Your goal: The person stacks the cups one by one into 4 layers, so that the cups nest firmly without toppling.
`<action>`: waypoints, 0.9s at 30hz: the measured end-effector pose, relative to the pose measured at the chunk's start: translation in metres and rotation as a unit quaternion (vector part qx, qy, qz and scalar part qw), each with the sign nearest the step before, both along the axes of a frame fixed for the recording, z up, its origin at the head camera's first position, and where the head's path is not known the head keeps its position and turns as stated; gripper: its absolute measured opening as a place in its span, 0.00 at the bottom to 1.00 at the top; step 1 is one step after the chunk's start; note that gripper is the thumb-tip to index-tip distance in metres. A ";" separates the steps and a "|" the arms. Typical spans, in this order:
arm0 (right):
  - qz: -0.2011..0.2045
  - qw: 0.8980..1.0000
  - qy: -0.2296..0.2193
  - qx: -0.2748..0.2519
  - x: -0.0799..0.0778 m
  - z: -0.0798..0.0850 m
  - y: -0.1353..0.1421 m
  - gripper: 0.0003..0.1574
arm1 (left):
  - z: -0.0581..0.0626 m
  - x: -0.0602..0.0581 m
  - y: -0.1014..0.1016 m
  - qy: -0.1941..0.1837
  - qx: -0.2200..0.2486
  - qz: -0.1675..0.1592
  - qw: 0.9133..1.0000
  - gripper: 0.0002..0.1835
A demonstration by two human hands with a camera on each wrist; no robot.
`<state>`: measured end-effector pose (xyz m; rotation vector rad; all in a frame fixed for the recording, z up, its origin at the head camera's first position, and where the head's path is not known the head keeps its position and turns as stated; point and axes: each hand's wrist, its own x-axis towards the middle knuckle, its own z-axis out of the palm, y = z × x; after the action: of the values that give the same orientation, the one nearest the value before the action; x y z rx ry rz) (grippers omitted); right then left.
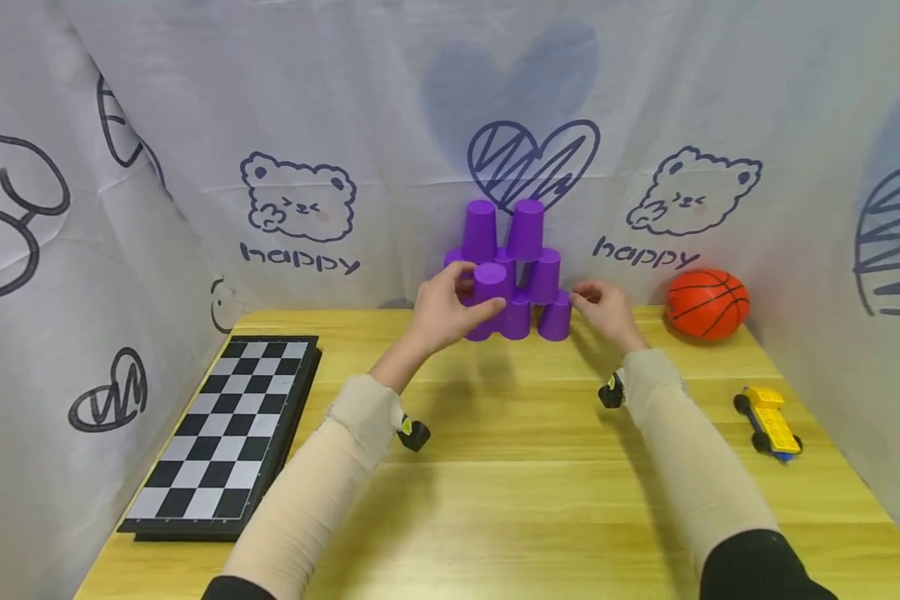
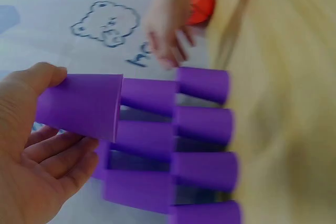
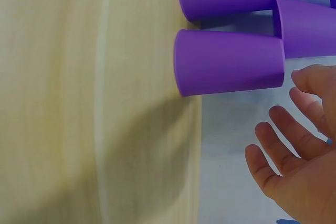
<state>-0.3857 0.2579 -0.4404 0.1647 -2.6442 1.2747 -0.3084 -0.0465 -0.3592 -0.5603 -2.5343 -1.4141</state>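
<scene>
Purple cups stand upside down in a tiered stack at the back of the table, two of them, such as the upper left cup (image 1: pixel 481 229), forming the highest visible tier. My left hand (image 1: pixel 441 308) grips a purple cup (image 1: pixel 489 285) in front of the stack, mouth down, between thumb and fingers. In the left wrist view this held cup (image 2: pixel 81 103) hides part of the stack behind it. To the right, my right hand (image 1: pixel 606 312) hovers beside the bottom right cup (image 3: pixel 231 62), its fingers loosely bent and holding nothing.
A folded black-and-white checkerboard (image 1: pixel 232 425) lies on the left of the wooden table (image 1: pixel 510 500). On the right are an orange basketball (image 1: pixel 708 304) and a yellow toy car (image 1: pixel 772 423). A printed cloth (image 1: pixel 405 125) hangs close behind the stack.
</scene>
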 end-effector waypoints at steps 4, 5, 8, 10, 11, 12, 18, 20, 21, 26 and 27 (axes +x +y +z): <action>-0.002 1.000 -0.007 -0.009 -0.001 -0.005 0.000 0.23 | 0.033 -0.013 0.003 0.015 0.007 0.043 0.999 0.33; -0.002 1.000 -0.006 -0.012 -0.001 -0.006 0.000 0.23 | 0.040 -0.017 0.004 0.021 0.007 0.048 0.999 0.33; -0.003 1.000 -0.002 -0.014 -0.002 -0.008 0.001 0.23 | 0.057 -0.025 0.009 0.030 0.009 0.057 0.998 0.32; -0.004 1.000 0.001 -0.012 -0.003 -0.009 0.001 0.22 | 0.067 -0.029 0.013 0.031 0.009 0.059 0.998 0.32; -0.004 1.000 0.002 -0.009 -0.003 -0.010 0.001 0.22 | 0.070 -0.031 0.014 0.031 0.007 0.062 0.998 0.32; -0.006 1.000 0.005 -0.007 -0.003 -0.010 0.001 0.22 | 0.074 -0.034 0.016 0.029 0.007 0.063 0.998 0.32; -0.004 1.000 0.005 -0.001 -0.002 -0.013 -0.001 0.22 | 0.091 -0.049 0.021 0.010 0.010 0.079 0.997 0.33; -0.002 1.000 0.001 -0.003 -0.002 -0.013 -0.002 0.22 | 0.095 -0.055 0.023 0.005 0.009 0.085 0.996 0.34; 0.000 1.000 0.000 -0.005 -0.002 -0.013 -0.002 0.23 | 0.097 -0.058 0.024 0.002 0.010 0.086 0.996 0.34; 0.007 1.000 -0.001 -0.012 -0.002 -0.014 -0.001 0.22 | 0.103 -0.068 0.032 0.004 0.005 0.086 0.996 0.34; 0.008 1.000 -0.001 -0.013 -0.002 -0.014 -0.001 0.22 | 0.104 -0.071 0.034 0.005 0.002 0.086 0.996 0.34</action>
<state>-0.3882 0.2569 -0.4549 0.1817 -2.6326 1.3132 -0.3791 -0.0124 -0.2551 -0.3369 -2.5031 -1.3517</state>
